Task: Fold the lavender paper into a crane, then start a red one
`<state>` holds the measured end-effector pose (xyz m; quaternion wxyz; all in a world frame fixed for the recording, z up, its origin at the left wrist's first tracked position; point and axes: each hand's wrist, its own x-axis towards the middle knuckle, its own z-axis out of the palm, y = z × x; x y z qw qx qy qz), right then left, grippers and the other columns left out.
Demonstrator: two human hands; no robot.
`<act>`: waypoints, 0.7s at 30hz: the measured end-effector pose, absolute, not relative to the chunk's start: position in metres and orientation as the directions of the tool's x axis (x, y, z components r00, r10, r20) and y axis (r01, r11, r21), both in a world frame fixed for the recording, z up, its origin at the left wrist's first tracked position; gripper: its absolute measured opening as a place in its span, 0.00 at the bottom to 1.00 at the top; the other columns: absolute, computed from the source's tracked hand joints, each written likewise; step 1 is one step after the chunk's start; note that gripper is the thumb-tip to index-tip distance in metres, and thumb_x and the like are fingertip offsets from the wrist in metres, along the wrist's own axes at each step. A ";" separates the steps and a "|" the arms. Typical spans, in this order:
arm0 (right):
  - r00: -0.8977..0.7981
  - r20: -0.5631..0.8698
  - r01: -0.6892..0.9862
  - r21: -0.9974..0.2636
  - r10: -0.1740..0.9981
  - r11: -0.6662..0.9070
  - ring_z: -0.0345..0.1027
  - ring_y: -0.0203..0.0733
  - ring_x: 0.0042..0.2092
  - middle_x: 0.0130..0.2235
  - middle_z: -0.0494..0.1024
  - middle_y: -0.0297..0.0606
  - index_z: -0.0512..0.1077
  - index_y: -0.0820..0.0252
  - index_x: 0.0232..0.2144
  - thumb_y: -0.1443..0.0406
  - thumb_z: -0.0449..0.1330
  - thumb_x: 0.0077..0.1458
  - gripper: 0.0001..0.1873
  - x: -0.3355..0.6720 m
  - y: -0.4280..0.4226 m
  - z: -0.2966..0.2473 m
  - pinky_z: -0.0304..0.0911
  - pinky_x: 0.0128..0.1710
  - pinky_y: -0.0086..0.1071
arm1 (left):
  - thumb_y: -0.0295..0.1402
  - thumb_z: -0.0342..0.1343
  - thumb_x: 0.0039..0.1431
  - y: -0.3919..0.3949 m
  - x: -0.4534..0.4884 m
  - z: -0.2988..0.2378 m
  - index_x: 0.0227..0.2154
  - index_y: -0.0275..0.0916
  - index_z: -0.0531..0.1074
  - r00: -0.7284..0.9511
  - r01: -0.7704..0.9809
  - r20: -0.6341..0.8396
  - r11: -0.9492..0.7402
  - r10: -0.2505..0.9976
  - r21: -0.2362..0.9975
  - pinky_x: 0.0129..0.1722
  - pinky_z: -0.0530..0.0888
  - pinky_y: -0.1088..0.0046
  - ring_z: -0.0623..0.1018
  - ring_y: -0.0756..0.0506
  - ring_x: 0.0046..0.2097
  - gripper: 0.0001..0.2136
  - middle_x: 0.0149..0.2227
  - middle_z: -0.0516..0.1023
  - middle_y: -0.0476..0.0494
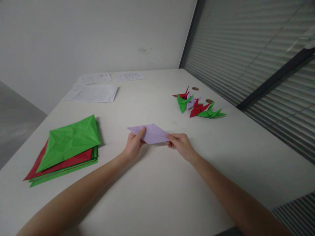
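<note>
A folded lilac paper, diamond shaped, is held just above the white table. My left hand pinches its left end, thumb on top. My right hand pinches its right end between thumb and fingers. Both hands are closed on the paper. A stack of square sheets lies to the left, a creased green one on top, with red and green beneath.
Several finished folded paper figures, red, green and lilac, lie at the far right near two small brown discs. Printed white papers lie at the back left. A blind-covered window runs along the right.
</note>
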<state>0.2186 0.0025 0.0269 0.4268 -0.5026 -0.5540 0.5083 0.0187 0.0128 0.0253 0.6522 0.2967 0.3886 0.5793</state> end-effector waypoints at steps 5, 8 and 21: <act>-0.123 -0.028 0.127 -0.992 0.992 -0.012 0.58 0.33 0.22 0.18 0.68 0.34 0.70 0.61 0.15 0.43 0.61 0.47 0.28 0.220 0.003 0.028 0.53 0.23 0.30 | 0.45 0.70 0.42 0.016 0.017 0.026 0.27 0.32 0.75 0.045 -0.560 -0.172 0.167 0.984 0.812 0.28 0.74 0.75 0.76 0.49 0.28 0.19 0.27 0.78 0.45; -0.123 -0.014 0.130 -0.991 0.992 0.002 0.58 0.33 0.22 0.18 0.69 0.34 0.70 0.61 0.16 0.44 0.61 0.49 0.27 0.219 0.003 0.028 0.54 0.23 0.30 | 0.45 0.71 0.41 0.015 0.017 0.025 0.28 0.32 0.75 0.052 -0.569 -0.166 0.166 0.985 0.805 0.29 0.74 0.75 0.76 0.49 0.28 0.20 0.27 0.78 0.45; -0.071 0.642 0.582 -0.595 0.763 0.555 0.68 0.43 0.39 0.37 0.77 0.42 0.79 0.54 0.39 0.61 0.58 0.61 0.11 0.229 0.005 0.024 0.65 0.40 0.38 | 0.42 0.55 0.62 0.029 -0.002 0.010 0.57 0.47 0.63 -0.331 -0.103 0.122 -0.165 0.936 0.981 0.52 0.70 0.67 0.71 0.43 0.57 0.22 0.60 0.67 0.39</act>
